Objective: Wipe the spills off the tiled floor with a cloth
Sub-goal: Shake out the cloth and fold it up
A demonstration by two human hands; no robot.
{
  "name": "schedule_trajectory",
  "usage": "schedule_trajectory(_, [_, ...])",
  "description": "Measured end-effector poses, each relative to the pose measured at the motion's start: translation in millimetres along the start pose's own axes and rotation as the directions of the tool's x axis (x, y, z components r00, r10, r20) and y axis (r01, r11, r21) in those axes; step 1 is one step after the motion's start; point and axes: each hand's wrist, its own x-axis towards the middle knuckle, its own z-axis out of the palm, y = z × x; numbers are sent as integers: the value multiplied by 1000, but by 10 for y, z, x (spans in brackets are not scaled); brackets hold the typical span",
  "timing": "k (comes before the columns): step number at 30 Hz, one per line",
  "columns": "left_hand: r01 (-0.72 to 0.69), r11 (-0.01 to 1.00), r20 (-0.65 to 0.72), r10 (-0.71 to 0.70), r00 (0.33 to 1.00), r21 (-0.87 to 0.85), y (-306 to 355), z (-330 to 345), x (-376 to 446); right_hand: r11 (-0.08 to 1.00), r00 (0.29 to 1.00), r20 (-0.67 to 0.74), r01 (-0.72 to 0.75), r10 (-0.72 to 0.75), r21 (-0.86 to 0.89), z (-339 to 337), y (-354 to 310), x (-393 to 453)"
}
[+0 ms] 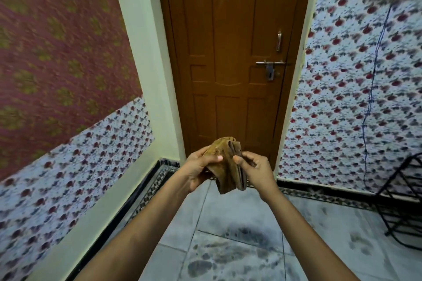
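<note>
I hold a folded brown cloth (pixel 228 164) up in front of me with both hands, well above the floor. My left hand (pixel 198 166) grips its left side, thumb laid across the front. My right hand (pixel 253 167) pinches the folded edges on the right. Below my arms, the pale tiled floor (pixel 182 217) carries dark wet smudges (pixel 242 246) in the middle, and more marks (pixel 360 242) to the right.
A shut brown wooden door (pixel 230 52) with a metal latch (pixel 270 68) stands straight ahead. Patterned walls close in on both sides. A black metal rack (pixel 404 203) stands on the floor at the right. A blue cord (pixel 374 70) hangs down the right wall.
</note>
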Motion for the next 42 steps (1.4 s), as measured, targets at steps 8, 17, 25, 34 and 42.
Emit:
schedule_trajectory(8, [10,955,-91,18,996,296,355,-447,-78,979,979,-86,-193,186,-73,6,-105,129])
schedule_trajectory(17, [-88,895,-132,161,978,438,1020,-1014,-77,843,832,-234,-411,502,348,5,-57,241])
schedule_trajectory(25, [-183,649,-70,343,937,739,1095,-1196,-111,923,910,-222,-293,349,249,151,-119,239])
schedule_trajectory(34, [-95,674,-194,340,920,733,527,-1249,-20,987,987,48,-155,153,52,351,-421,355])
schedule_trajectory(42, [-385,780,206,325,923,493,401,-646,-39,967,957,160,-224,243,-124,471,-415,293])
